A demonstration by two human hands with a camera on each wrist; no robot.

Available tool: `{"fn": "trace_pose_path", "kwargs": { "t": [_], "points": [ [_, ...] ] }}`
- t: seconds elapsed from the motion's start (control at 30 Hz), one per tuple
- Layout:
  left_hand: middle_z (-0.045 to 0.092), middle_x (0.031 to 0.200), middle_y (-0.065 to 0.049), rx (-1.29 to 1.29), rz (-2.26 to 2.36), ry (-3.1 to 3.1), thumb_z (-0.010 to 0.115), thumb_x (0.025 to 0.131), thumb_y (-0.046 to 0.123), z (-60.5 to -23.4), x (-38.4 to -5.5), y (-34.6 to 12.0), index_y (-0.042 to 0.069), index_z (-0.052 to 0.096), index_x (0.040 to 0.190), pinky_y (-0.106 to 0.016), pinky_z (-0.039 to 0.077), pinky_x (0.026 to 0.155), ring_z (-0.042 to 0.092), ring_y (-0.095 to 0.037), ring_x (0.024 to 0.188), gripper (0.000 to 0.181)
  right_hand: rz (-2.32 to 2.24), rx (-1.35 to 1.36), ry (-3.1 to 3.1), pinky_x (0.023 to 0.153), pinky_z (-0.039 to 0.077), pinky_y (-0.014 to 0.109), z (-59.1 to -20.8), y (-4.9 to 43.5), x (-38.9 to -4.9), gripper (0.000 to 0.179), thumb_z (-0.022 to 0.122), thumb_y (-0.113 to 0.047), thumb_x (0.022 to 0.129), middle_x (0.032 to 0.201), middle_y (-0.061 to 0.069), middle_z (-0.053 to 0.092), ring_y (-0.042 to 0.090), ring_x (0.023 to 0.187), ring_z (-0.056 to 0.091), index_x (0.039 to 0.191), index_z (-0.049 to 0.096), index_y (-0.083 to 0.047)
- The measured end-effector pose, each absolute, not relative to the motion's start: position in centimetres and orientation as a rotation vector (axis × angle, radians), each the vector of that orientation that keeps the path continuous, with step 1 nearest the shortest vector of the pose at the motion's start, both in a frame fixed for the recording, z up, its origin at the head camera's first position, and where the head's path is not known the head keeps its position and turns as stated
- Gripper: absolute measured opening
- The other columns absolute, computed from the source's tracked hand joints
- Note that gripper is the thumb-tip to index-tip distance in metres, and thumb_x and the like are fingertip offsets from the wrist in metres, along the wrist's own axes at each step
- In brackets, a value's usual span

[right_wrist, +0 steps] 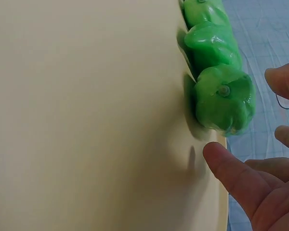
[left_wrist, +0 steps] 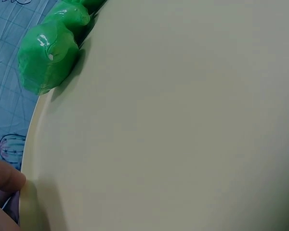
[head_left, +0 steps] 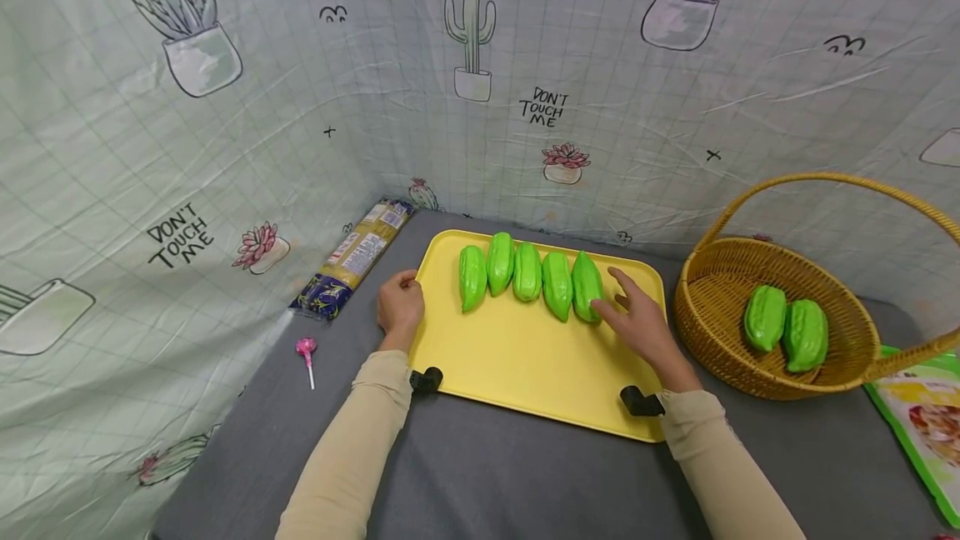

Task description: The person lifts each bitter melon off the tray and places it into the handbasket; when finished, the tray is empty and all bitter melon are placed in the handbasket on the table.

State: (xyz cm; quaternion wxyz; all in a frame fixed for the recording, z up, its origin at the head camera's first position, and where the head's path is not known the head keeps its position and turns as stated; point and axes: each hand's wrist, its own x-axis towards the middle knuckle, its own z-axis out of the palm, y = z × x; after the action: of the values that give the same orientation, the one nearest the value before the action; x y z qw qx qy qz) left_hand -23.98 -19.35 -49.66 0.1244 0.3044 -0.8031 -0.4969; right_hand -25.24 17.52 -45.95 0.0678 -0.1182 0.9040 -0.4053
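A row of several glossy green star fruits (head_left: 527, 272) lies across the far half of a yellow tray (head_left: 517, 357), their ribbed ends facing me. At the tray's left edge, my left hand (head_left: 401, 304) has its fingers curled, gripping the rim; a fingertip (left_wrist: 12, 178) shows on that rim in the left wrist view. My right hand (head_left: 637, 319) hovers over the right side of the tray, thumb and fingers spread, holding nothing. Its thumb overlaps the rightmost star fruit (head_left: 587, 286) in the head view. From the right wrist, a small gap separates thumb and fruit (right_wrist: 225, 98).
Right of the tray stands a wicker basket (head_left: 705, 340) with a tall handle and two star fruits (head_left: 786, 327) inside. A noodle packet (head_left: 360, 252) and a pink lollipop (head_left: 306, 347) lie to the left. A green-edged package (head_left: 918, 415) is at far right.
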Motion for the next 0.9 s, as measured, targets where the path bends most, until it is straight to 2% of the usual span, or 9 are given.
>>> {"fn": "trace_pose_path", "kwargs": {
  "t": [0.9],
  "points": [
    [0.071, 0.127, -0.009, 0.908, -1.44, -2.346, 0.05, 0.104, 0.018, -49.7, -24.1, -19.4, 0.017, 0.073, 0.124, -0.052, 0.047, 0.098, 0.065, -0.031, 0.111, 0.03, -1.247, -0.33, 2.698, 0.108, 0.045, 0.062, -47.0, 16.2, -25.8, 0.076, 0.064, -0.029, 0.102, 0.164, 0.03, 0.027, 0.052, 0.141, 0.044, 0.164, 0.024, -0.012]
  ]
}}
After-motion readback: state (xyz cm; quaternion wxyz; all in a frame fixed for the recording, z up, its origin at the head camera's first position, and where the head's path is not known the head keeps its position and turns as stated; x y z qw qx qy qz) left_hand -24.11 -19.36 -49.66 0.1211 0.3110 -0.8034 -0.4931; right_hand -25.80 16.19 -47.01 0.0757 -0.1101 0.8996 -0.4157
